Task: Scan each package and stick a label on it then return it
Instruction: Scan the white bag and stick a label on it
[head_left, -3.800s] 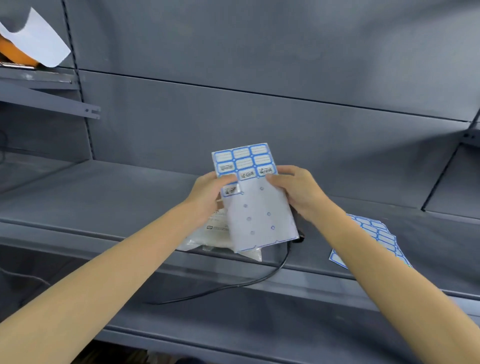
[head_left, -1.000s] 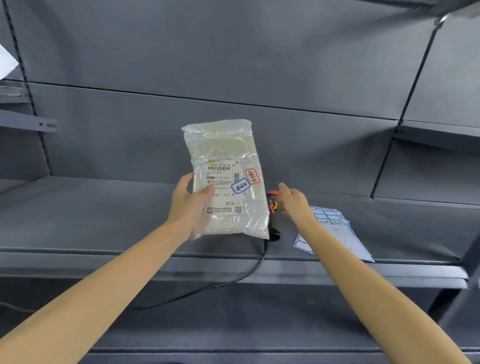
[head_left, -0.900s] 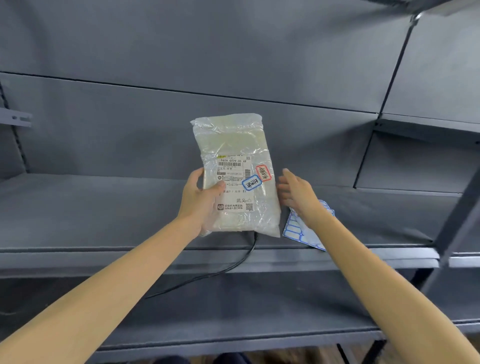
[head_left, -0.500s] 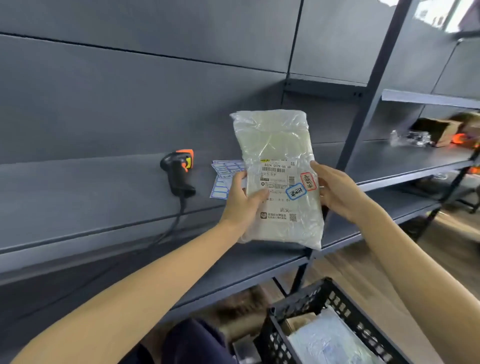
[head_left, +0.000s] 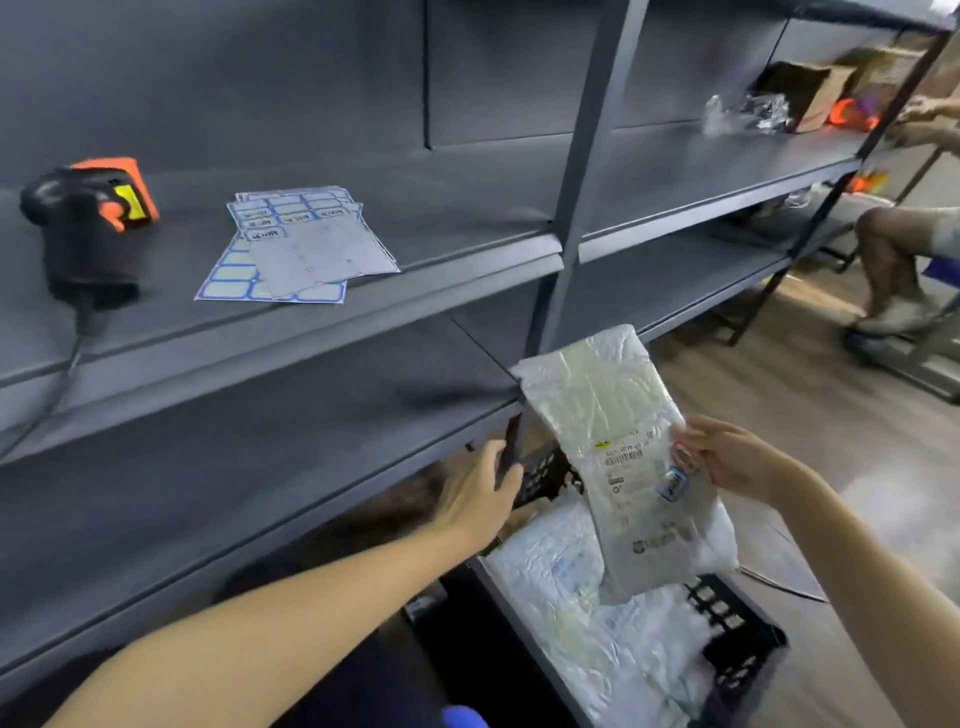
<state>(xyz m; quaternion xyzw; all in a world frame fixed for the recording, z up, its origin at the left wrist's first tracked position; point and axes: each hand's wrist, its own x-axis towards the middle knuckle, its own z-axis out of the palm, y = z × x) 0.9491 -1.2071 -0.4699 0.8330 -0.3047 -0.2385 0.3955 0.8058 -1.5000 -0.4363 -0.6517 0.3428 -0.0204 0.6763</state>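
While the black crate (head_left: 727, 631) on the floor below the shelving holds several clear plastic parcels (head_left: 582, 613) lying flat, the package (head_left: 618, 457) hangs just above them, tilted, its printed face with a barcode and a blue-edged sticker toward the camera. The right hand (head_left: 737, 460) pinches its right edge between thumb and fingers. The left hand (head_left: 480, 499) holds nothing; its fingers are straight and loosely spread near the lower shelf's front edge, apart from the package. On the upper shelf (head_left: 467, 218) the orange-and-black scanner (head_left: 88, 228) stands with its cable hanging down, and the label sheets (head_left: 296, 244) lie in a loose pile just beside it.

Half a second earlier both hands held the package upright at shelf height; now the left has let go, and the package has dropped down over the crate, carried by the right alone.
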